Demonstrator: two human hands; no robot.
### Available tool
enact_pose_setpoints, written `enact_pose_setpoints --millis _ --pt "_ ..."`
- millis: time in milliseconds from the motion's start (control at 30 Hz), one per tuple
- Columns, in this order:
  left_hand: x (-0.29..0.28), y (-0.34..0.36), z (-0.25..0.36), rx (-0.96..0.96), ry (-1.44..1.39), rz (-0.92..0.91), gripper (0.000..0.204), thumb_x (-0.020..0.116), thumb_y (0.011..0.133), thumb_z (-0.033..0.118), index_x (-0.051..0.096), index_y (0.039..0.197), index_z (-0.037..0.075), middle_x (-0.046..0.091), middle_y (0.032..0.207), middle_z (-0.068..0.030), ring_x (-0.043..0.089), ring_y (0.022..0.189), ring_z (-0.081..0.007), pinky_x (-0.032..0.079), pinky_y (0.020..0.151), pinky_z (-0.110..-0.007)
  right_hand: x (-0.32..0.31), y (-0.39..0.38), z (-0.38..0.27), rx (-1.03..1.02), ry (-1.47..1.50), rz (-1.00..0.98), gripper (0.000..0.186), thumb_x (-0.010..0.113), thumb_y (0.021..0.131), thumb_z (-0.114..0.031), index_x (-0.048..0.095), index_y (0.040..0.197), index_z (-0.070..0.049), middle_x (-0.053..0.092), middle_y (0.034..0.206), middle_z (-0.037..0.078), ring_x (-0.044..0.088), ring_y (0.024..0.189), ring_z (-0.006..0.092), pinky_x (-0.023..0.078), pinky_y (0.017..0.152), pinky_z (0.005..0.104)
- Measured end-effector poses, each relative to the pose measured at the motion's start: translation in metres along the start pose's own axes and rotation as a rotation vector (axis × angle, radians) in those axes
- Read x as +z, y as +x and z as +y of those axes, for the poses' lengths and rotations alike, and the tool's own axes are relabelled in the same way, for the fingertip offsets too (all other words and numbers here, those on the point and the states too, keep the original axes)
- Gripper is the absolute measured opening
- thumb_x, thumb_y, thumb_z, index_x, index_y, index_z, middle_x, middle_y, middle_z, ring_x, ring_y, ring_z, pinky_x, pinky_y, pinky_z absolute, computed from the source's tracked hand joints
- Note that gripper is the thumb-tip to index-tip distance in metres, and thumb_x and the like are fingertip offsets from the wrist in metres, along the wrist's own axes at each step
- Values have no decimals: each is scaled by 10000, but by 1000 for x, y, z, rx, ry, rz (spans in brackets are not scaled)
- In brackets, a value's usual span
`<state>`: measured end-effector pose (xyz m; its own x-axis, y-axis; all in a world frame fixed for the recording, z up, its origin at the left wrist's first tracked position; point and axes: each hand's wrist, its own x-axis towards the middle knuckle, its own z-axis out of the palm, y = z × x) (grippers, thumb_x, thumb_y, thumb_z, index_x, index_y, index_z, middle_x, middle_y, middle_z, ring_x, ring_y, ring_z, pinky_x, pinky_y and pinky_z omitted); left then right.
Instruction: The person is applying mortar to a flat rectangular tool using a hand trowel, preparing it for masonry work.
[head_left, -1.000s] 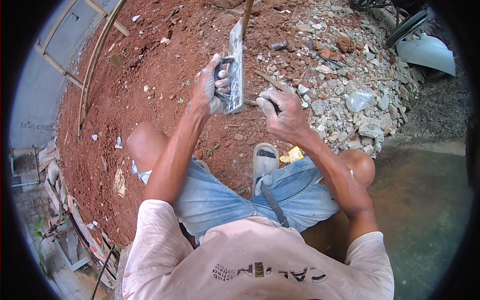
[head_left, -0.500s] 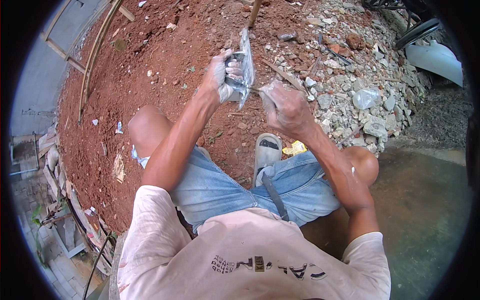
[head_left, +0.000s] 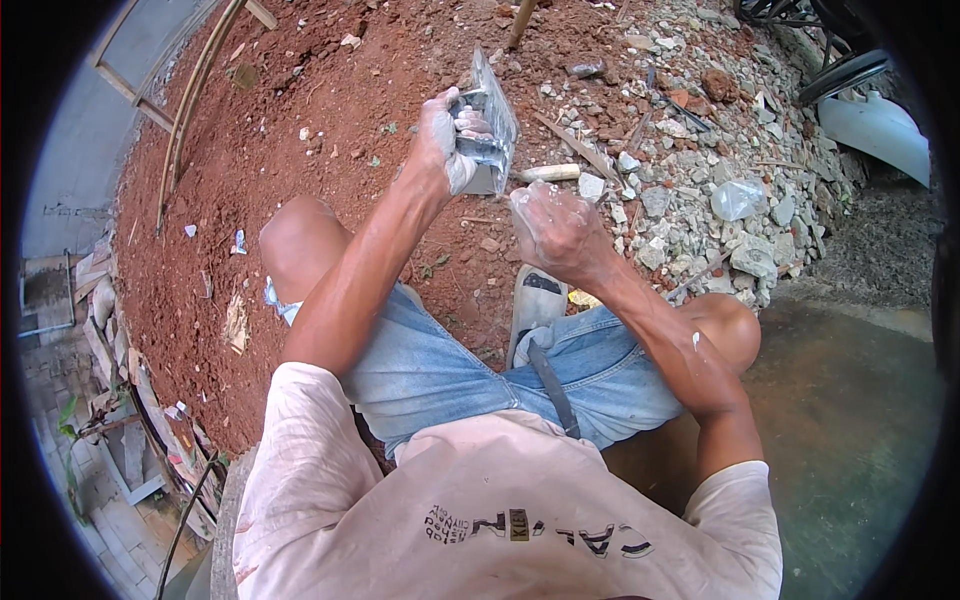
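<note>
My left hand [head_left: 448,142] is wrapped round the handle of a plastering trowel [head_left: 495,115]. The trowel's flat metal plate stands steeply on edge, its handle side toward the hand, with pale smears on it. To the right and a little nearer, my right hand [head_left: 562,228] is closed in a fist, apart from the plate; what it grips is hidden. A pale stick-like piece [head_left: 550,173] shows just beyond the knuckles, and I cannot tell whether it is held or lies on the ground. Both hands are coated with whitish dust.
Reddish soil [head_left: 300,130] spreads ahead and to the left. Broken rubble [head_left: 660,200] is heaped on the right, with a clear plastic bag [head_left: 738,199] on it. Bent poles [head_left: 183,120] stand at the left. A wheel [head_left: 845,76] and a pale curved panel [head_left: 875,132] are at far right.
The trowel has turned so more of its handle side shows. My right hand has drawn down and away from the plate, uncovering the pale stick-like piece.
</note>
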<state>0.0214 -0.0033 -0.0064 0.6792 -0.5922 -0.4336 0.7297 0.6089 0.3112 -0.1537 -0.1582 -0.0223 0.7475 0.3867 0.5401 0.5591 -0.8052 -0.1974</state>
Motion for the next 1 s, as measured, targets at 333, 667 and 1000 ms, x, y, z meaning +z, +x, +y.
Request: enact_pose_setpoints --millis 333,667,1000 --pt "-7 -1 13 254 99 254 347 379 1104 309 613 1017 68 666 785 -92 605 616 -185 466 492 -308 -10 11 1 239 146 51 128 745 929 -128 668 979 -38 644 853 123 685 633 288 525 525 429" --pt "-19 11 -4 -1 173 177 400 342 1118 362 584 1044 52 585 764 -71 541 559 -154 417 414 -273 -28 23 27 191 121 334 52 717 914 -10 690 959 -13 635 817 138 666 643 326 521 545 437" --pt "-17 5 -28 -78 247 82 299 356 1146 253 540 1168 17 608 830 -76 615 574 -103 558 449 -217 -35 17 41 255 -18 330 163 738 889 36 721 1050 24 713 859 175 721 678 315 558 570 401"
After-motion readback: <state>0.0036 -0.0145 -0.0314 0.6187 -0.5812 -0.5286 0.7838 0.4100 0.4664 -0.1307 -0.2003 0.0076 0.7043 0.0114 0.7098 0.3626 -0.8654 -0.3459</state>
